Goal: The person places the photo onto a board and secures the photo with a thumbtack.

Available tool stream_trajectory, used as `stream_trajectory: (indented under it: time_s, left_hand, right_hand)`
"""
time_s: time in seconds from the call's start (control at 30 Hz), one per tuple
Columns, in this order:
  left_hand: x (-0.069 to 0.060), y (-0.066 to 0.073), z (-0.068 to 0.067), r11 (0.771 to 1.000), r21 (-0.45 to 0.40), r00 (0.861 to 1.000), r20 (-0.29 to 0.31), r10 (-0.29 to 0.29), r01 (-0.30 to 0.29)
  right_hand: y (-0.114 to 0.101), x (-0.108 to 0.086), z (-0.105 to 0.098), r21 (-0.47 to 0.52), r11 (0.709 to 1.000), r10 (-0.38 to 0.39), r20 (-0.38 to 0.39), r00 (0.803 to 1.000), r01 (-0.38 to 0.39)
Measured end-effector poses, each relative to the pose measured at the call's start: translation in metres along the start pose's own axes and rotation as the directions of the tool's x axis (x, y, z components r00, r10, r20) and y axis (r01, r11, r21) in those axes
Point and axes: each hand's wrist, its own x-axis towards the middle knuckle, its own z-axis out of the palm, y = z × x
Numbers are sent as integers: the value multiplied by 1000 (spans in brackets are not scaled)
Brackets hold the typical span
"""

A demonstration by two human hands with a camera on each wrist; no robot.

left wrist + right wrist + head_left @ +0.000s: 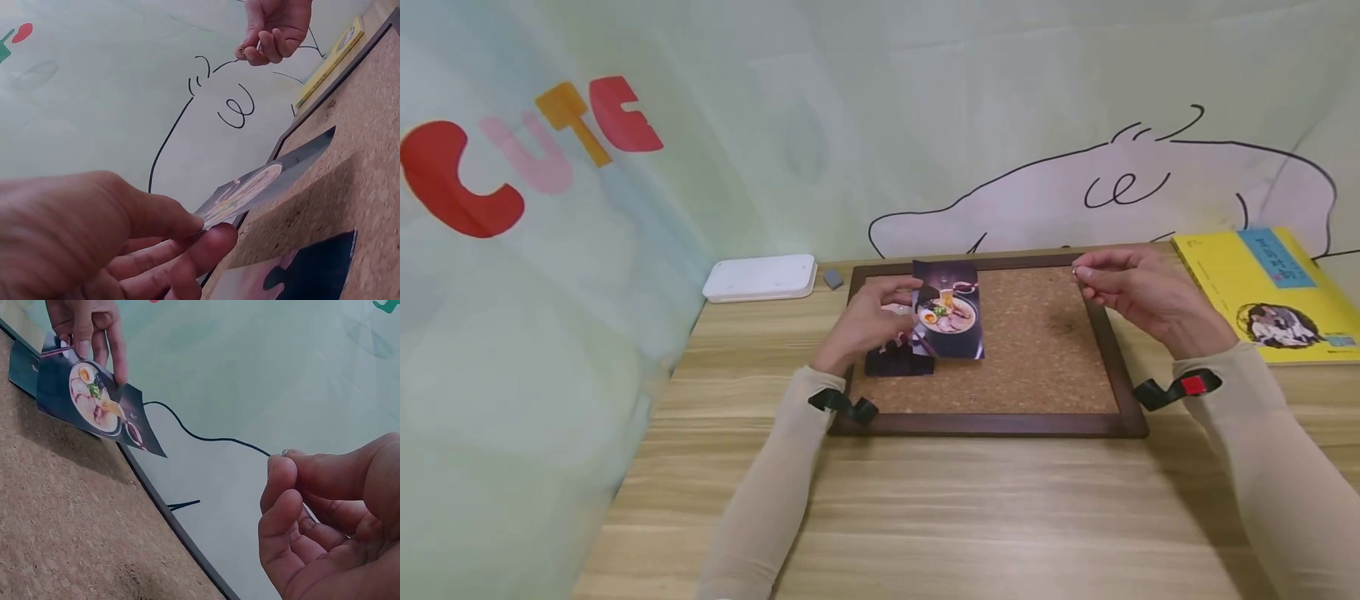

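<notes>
My left hand (867, 327) pinches a photo of a ramen bowl (951, 321) by its left edge, between thumb and fingers. The photo is tilted and held above the cork board (1037, 367), its shadow falling on the cork. Beneath it, a second dark photo (898, 362) lies on the board's left part, partly covered. Over the board's right edge, my right hand (1153, 296) is raised, thumb and index fingertip pinching a tiny silvery pin (285, 452). Most of that pin is hidden by the fingertips.
A white flat case (760, 277) and a small grey block (832, 278) sit at the back left of the wooden table (970, 508). To the right of the board lies a yellow book (1225, 275). A printed curtain (820, 125) hangs behind.
</notes>
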Motion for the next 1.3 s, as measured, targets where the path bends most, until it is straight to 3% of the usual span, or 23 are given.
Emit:
stream_trajectory:
  time_s: [0.2, 0.77, 1.0, 1.17, 1.3]
  left_hand:
    - [8, 4, 15, 1000, -10, 999, 36, 6, -5]
    - [36, 19, 63, 999, -41, 992, 123, 11, -6]
    - [42, 25, 77, 998, -30, 989, 139, 55, -51]
    - [45, 29, 87, 1000, -11, 988, 153, 27, -26]
    - [48, 31, 96, 1000, -22, 988, 157, 7, -3]
  right_hand:
    - [2, 2, 1, 47, 999, 9, 19, 1000, -9]
    - [4, 5, -2, 13, 998, 67, -26, 997, -67]
    - [5, 5, -2, -6, 997, 76, -39, 996, -76]
    - [5, 5, -2, -77, 992, 90, -84, 992, -96]
    - [5, 5, -3, -60, 993, 93, -81, 992, -98]
